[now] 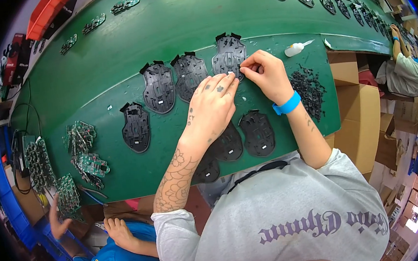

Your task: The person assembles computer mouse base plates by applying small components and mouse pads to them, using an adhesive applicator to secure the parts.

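Your head cam looks down w/ a wide fisheye onto the bench [160,25]. Your L hand [210,104] & R hand [268,74] sit nr mid-frame, close up; your shirt [275,204]'s at btm ctr.

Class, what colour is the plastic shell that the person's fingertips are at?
The shell is black, as the head view shows.

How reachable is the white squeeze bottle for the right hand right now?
Likely yes: the white squeeze bottle is just right of the right hand, and nothing visible stands between them.
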`<state>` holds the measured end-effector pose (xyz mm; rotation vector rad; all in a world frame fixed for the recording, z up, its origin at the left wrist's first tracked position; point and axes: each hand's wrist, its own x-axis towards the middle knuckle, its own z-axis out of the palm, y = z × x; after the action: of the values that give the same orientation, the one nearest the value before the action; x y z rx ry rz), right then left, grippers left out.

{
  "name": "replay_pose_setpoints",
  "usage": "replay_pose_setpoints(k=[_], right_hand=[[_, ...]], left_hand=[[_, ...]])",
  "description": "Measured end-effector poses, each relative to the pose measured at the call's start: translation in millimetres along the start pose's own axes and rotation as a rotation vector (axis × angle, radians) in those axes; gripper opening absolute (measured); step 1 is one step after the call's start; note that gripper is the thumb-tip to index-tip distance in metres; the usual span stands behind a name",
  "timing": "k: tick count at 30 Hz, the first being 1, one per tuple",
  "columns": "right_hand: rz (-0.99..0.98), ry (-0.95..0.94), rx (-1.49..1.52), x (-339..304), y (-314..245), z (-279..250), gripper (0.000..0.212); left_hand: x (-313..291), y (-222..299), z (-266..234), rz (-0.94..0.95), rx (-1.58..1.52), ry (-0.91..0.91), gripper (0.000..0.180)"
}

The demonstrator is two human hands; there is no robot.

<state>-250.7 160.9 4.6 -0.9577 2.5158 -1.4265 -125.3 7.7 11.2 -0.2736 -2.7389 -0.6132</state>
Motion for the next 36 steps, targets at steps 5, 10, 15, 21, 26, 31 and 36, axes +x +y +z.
replay_pose_setpoints(k=[5,10,15,21,26,31,36], right_hand=[[0.134,-0.157,-0.079,15.5,-5.8,-10.2,0.02],[0.112,-0.179,-0.047,20.1,-1.0,-7.7,0.018],[0.057,0.067,-0.152,-27.1,-18.8,-78.0,0.012],[0.148,0.115,-0.288,-36.3,67.3,-165.9,0.015],[-0.029,-0.038,-0.27,-25.6,69.8,-146.3,0.015],[-0.157,-0.052,-0.347,-24.5,72.7,-134.5,0.009],[-0.18,0.024,-0.275,-24.2,67.5,-133.0,0.006]], left_hand=[[4.1,3.5,-3.5,0.008,-0.001,-0.028,0.044],[4.1,8.2,-5.4,-0.029,0.024,-0.088,0.045],[-0.2,16.7,-4.0,-0.048,0.068,-0.126,0.048],[5.5,32.1,-6.5,-0.029,0.149,-0.138,0.045],[4.3,43.5,-8.4,-0.082,0.088,-0.094,0.041],[-24.8,26.4,-27.5,-0.349,0.22,0.119,0.037],[-43.9,16.5,-21.1,-0.405,0.227,0.103,0.034]])
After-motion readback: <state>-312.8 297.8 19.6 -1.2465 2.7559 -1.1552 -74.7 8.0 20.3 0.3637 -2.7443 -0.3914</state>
